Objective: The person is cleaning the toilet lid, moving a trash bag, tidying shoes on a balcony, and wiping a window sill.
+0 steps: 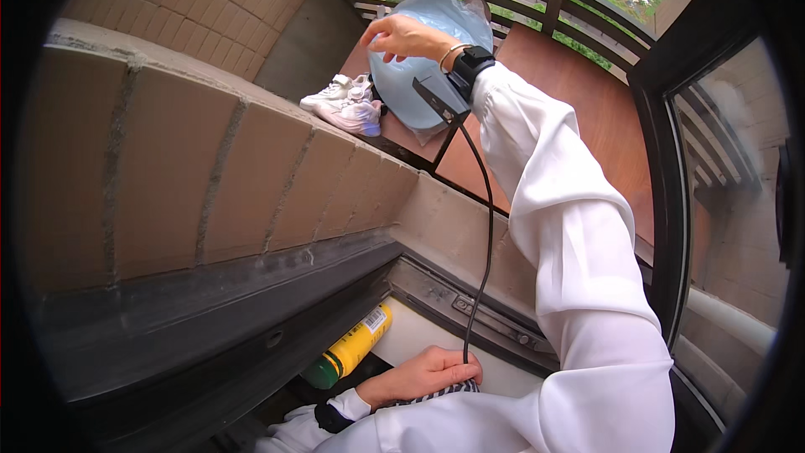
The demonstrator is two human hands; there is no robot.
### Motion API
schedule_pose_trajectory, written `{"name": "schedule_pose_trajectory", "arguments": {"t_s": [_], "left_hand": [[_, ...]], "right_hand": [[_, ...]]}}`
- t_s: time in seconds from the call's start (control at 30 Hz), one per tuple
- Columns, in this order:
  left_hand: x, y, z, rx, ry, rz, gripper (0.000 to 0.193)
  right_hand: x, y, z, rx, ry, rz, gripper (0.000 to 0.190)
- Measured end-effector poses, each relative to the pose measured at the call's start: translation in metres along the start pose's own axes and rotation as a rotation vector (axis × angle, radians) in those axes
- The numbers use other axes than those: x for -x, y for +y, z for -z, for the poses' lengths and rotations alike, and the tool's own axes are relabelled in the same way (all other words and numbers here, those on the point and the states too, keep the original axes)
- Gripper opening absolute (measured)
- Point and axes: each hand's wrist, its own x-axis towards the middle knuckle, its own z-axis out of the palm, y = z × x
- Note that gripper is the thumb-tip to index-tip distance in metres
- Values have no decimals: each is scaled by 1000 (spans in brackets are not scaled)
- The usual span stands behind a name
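Note:
My right hand [402, 39] reaches out through the window opening over a pale blue plastic bag [412, 91], its fingers apart and partly bent, with nothing seen in them. A bangle and a black wrist device [470, 66] are on that arm. White and pink sneakers [349, 107] stand beside the bag. Lower down, my left hand [437, 370] is curled at the inner sill, over a black-and-white striped item [449, 389]. A black cable [489, 214] runs from the right wrist's device down to the left hand; whether the fingers grip it is hidden.
A yellow bottle with a green cap [358, 343] lies left of my left hand. Around the opening are a tiled wall ledge [170, 170], a metal window track [503, 324] and a glass window sash [660, 157]. Reddish-brown boards [572, 107] and a slatted railing [553, 9] lie outside.

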Motion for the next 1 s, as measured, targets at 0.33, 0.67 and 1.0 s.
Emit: {"name": "schedule_pose_trajectory", "arguments": {"t_s": [0.33,0.67,1.0], "left_hand": [[-14,-2,22,120,-98,173,23],[-16,-33,16,157,14,-38,26],[-12,-33,16,136,83,-9,25]], "right_hand": [[-64,111,-125,202,-42,165,50],[-89,169,-172,-70,98,-224,87],[-74,176,-193,-475,307,-393,60]]}}
